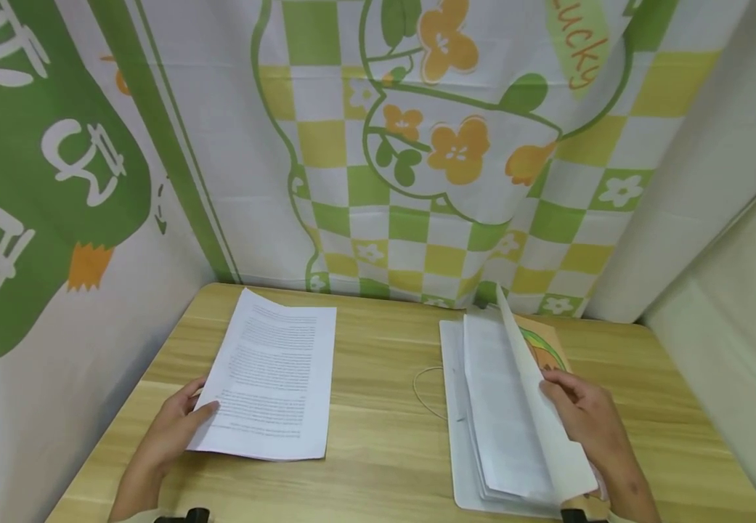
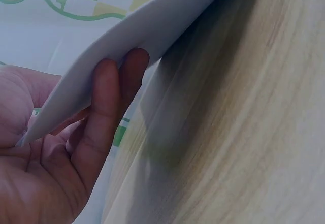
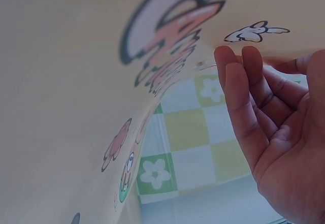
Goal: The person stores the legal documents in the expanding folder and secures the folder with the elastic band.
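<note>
On the left of the table, my left hand (image 1: 171, 428) pinches the lower left edge of a stack of printed sheets (image 1: 273, 370), thumb on top. The left wrist view shows fingers (image 2: 104, 92) under the sheets (image 2: 137, 31), which slant up from the wood. At the right, my right hand (image 1: 590, 421) holds the raised cover (image 1: 557, 443) of a file folder (image 1: 454, 450) by its edge. White papers (image 1: 495, 407) lie inside. Cartoon prints mark the cover's outer face (image 3: 66, 107) in the right wrist view, where my right hand (image 3: 284, 132) has bent fingers at its edge.
A thin string loop (image 1: 415, 388) extends from the folder's left side onto the wooden table (image 1: 384, 407). Behind the table hangs a green-and-yellow checked curtain (image 1: 410, 225). More printed fabric (image 1: 18, 181) hangs along the left, and pale fabric (image 1: 737, 305) along the right.
</note>
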